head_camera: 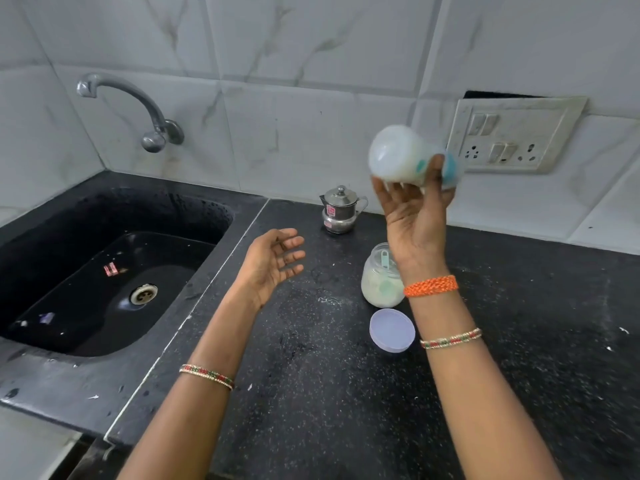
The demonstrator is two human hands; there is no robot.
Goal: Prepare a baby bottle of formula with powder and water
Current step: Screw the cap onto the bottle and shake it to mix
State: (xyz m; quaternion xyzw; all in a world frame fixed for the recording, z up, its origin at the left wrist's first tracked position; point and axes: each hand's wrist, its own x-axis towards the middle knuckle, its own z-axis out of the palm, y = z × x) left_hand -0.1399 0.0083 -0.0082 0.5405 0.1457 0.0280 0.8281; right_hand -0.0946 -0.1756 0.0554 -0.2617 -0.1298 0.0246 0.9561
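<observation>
Bench point(346, 393) first, since it fills most of the frame: black speckled stone running from the lower middle out to the right edge, with a black sink point(52, 230) sunk into it on the left and a tap point(138, 109) on the tiled wall at upper left. Switch plate point(512, 133) sits on the wall at upper right.

Now the actual business. Right hand point(412, 220) is raised above the bench in the upper right-middle of the frame, palm toward the camera, its grip wrapped round the baby bottle point(408, 157), thumb across the front. Bottle is tipped well over, long axis roughly horizontal, wide base aimed at the upper left and the teal collar end pointing right. Milky liquid inside and the outline is blurry, so I'd guess this is the shaking step, with powder and water already in.

Left hand point(273, 261) hangs over the middle of the bench, fingers loosely spread, holding nothing, lower left of the bottle and well apart from it. So only 1 hand is on the job.

Below the right wrist: open powder jar point(379, 282) with a teal scoop point(384, 259) inside, its lid point(391, 329) lying just in front. Small steel pot point(341, 209) stands by the wall.

If the bottle comes down next, there's free bench left of the jar.
</observation>
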